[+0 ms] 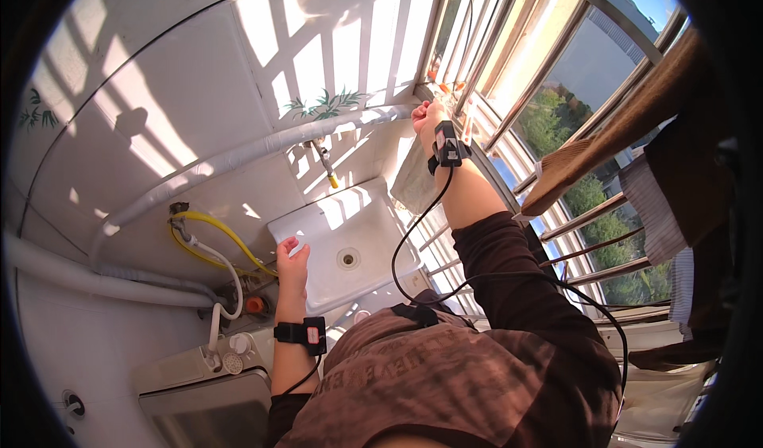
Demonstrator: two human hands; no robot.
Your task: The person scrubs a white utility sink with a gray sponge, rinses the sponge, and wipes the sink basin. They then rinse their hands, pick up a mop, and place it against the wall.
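My left hand (292, 267) is over the left edge of a white ceramic sink (322, 257), with its fingers slightly curled and apart and nothing visible in it. My right hand (430, 119) reaches to the corner where the tiled wall meets the window. Its fingers are curled close to small orange and clear items (450, 90) on the sill. Glare and the hand itself hide whether anything is between those fingers. Below the right wrist is a greyish sheet or cloth (416, 176). A metal tap (323, 160) with a yellow tip sticks out from the wall above the sink.
A wrapped pipe (238, 156) runs along the wall. A yellow hose (229, 236) and a white hose (238, 281) hang from a valve. A washing machine (208, 406) stands at lower left. Metal window bars (506, 111) and hanging brown clothes (620, 150) line the right side.
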